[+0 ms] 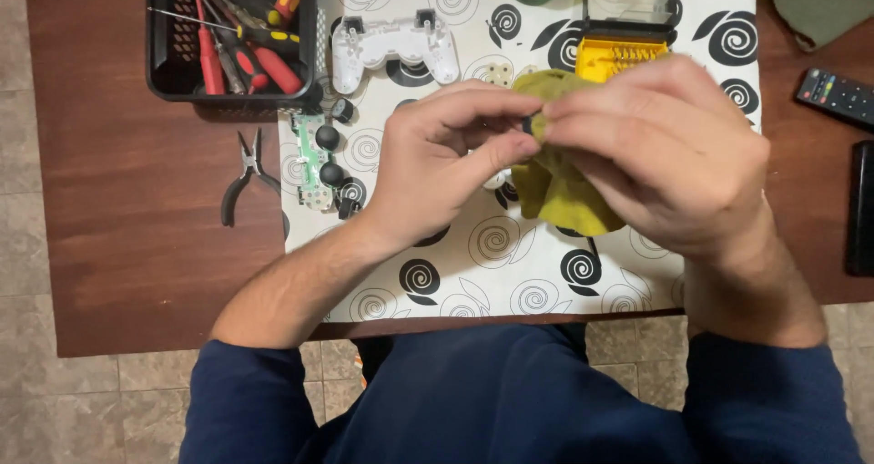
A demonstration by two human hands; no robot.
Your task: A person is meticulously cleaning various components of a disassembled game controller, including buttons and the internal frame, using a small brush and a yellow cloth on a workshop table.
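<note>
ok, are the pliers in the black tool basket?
No, the pliers lie on the bare wooden table, below the black basket.

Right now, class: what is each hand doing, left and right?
Left hand: closed, fingers pinching a small dark part.
Right hand: closed, holding a yellow-green cloth against that part.

Small dark part pinched between left hand [437,159] and right hand [660,150]: mostly hidden by fingers and yellow cloth [560,195], can't identify. Bit case [628,27] and remote [836,95] cut off by frame edges.
</note>
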